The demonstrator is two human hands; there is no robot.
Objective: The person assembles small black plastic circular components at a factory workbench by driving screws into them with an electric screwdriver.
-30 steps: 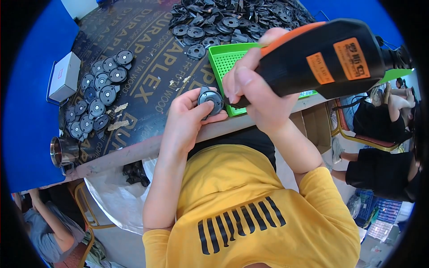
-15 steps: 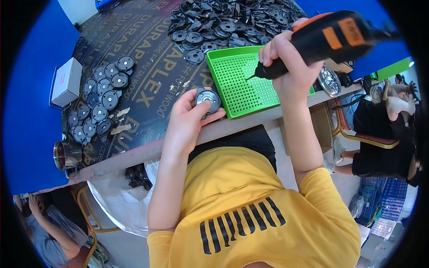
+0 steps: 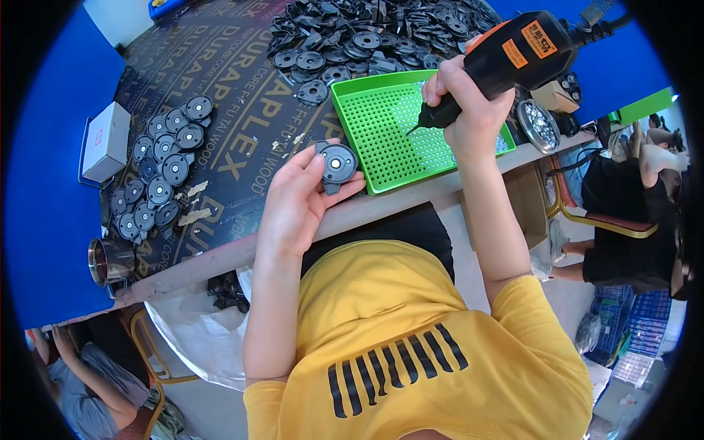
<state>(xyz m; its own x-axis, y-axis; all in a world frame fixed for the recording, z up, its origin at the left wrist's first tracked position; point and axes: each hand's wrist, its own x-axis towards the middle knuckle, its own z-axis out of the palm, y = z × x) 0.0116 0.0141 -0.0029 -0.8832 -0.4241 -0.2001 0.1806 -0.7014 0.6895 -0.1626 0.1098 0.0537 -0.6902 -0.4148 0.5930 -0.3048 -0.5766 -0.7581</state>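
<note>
My left hand (image 3: 297, 192) holds a round black plastic part (image 3: 339, 163) with a bright metal centre, thumb at its left edge and fingers beneath. It sits beside the left wall of a green perforated tray (image 3: 375, 150). My right hand (image 3: 473, 110) is wrapped round a black electric screwdriver (image 3: 517, 55) with orange labels. Its thin bit points down and left over the tray, apart from the black part. Small shiny pieces, too small to name, lie at the tray's right side.
A heap of black parts (image 3: 367, 40) covers the table's far side. Several assembled round parts (image 3: 161, 169) lie in rows at left, near a white box (image 3: 107, 143) and a metal cup (image 3: 110, 260). A round dish of metal pieces (image 3: 539, 126) stands at right. Other people sit at both sides.
My left thumb has slid from the black part's centre to its edge, baring its face. The screwdriver has shifted slightly left and is less blurred.
</note>
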